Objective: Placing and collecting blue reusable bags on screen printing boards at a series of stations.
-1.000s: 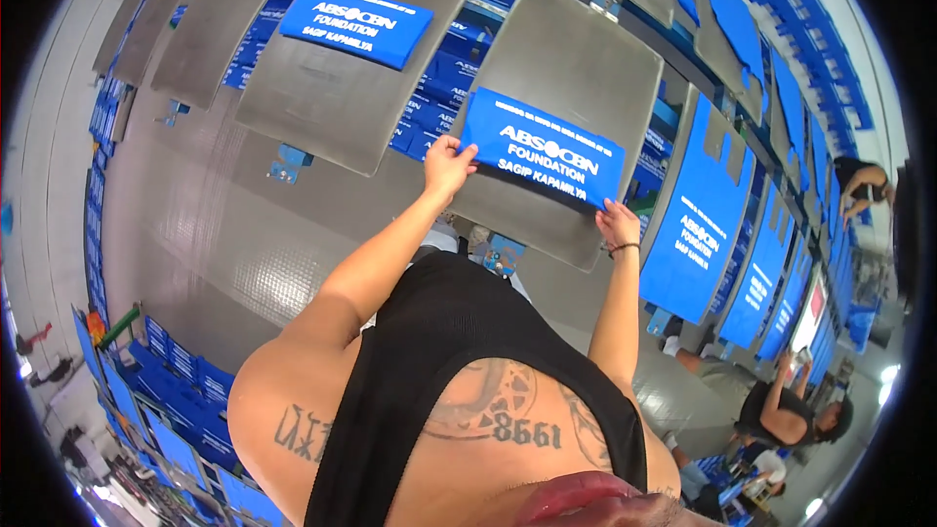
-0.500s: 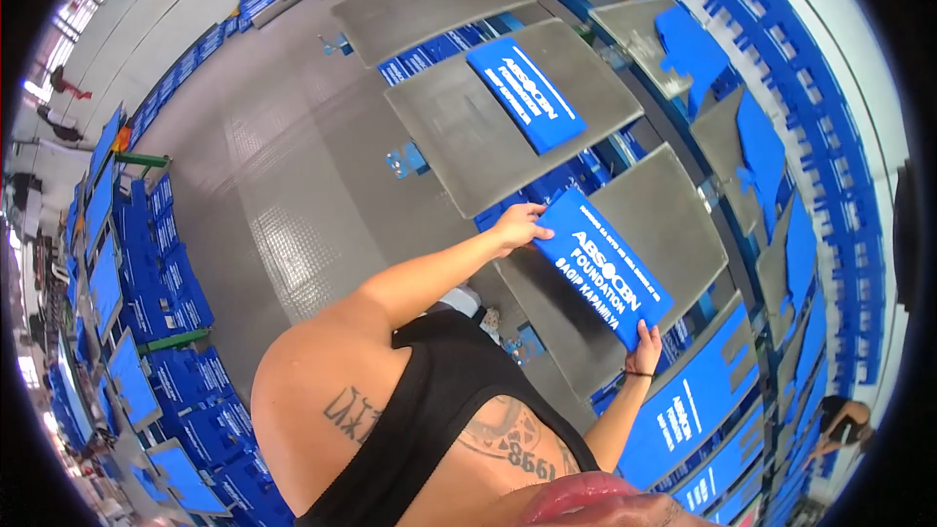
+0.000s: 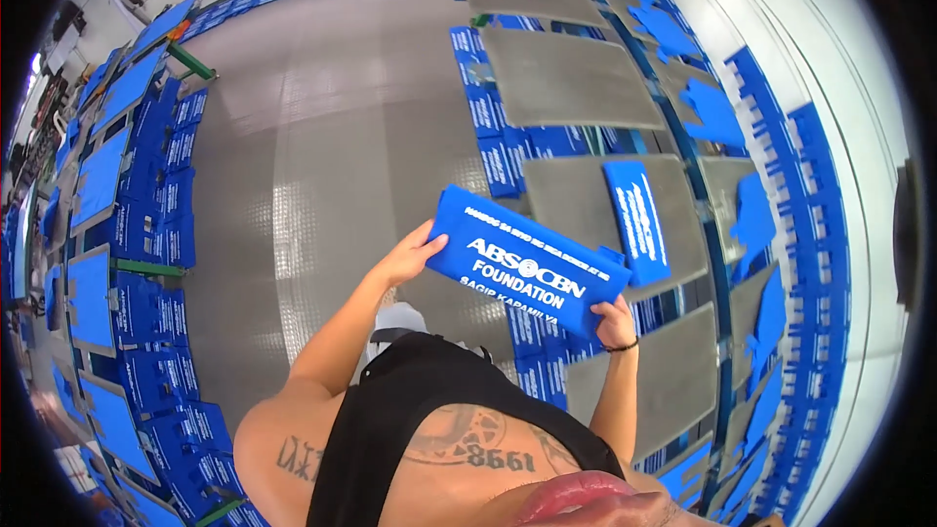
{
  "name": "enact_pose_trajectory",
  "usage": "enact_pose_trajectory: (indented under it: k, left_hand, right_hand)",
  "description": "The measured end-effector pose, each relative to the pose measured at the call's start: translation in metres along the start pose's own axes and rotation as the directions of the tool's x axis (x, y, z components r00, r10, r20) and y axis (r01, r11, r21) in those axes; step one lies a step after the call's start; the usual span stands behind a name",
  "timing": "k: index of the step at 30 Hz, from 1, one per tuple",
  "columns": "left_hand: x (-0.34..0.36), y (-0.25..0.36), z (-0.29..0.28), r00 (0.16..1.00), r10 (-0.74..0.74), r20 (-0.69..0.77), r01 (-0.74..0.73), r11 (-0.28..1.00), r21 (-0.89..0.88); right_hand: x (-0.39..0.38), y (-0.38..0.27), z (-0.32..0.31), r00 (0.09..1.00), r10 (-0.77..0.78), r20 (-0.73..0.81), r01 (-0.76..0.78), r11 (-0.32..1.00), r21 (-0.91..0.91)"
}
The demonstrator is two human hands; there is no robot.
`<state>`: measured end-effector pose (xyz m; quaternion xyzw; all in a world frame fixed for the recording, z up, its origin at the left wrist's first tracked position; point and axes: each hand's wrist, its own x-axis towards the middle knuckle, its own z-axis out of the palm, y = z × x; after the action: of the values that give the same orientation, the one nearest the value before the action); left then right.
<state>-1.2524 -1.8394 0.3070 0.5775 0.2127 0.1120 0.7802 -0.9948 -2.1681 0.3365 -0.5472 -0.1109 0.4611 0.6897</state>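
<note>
My left hand (image 3: 411, 256) grips the upper-left end of a folded blue fabric piece (image 3: 522, 256) with white printing, thumb on top. My right hand (image 3: 613, 322) has its thumb and fingers closed on the lower-right end, so the piece hangs tilted between them, held over the aisle and board edges. Just beyond it, a second folded blue printed piece (image 3: 634, 222) lies on a grey flat board (image 3: 571, 181). Another grey board (image 3: 664, 381) is below my right hand.
Rows of grey boards (image 3: 566, 78) on racks run along the right, with stacks of blue pieces (image 3: 488, 117) beside them. A left rack (image 3: 137, 263) carries more blue pieces and green bars (image 3: 190, 63). Grey floor (image 3: 293, 137) runs between the rows, with a white wall (image 3: 839, 137) at far right.
Both hands have lifted the folded piece off its board and moved it toward the aisle. The view has swung round to look along the aisle between the racks.
</note>
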Motion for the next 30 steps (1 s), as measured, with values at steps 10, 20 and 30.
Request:
enact_pose_trajectory:
  k: [10,20,30]
  left_hand:
    - [0.023,0.094,-0.261,0.860,0.133,-0.493,-0.120,0.991,0.057]
    - [0.194,0.143,-0.461,0.790,0.091,-0.606,-0.024,0.993,0.118]
    - [0.354,0.200,-0.626,0.633,0.053,-0.772,-0.229,0.966,-0.121]
  right_hand:
    - [0.265,-0.019,0.260,0.949,0.107,0.295,-0.083,0.992,-0.093]
    - [0.550,-0.048,0.366,0.870,0.135,0.474,0.107,0.887,-0.449]
    - [0.845,-0.123,0.523,0.696,0.239,0.678,0.228,0.821,-0.523]
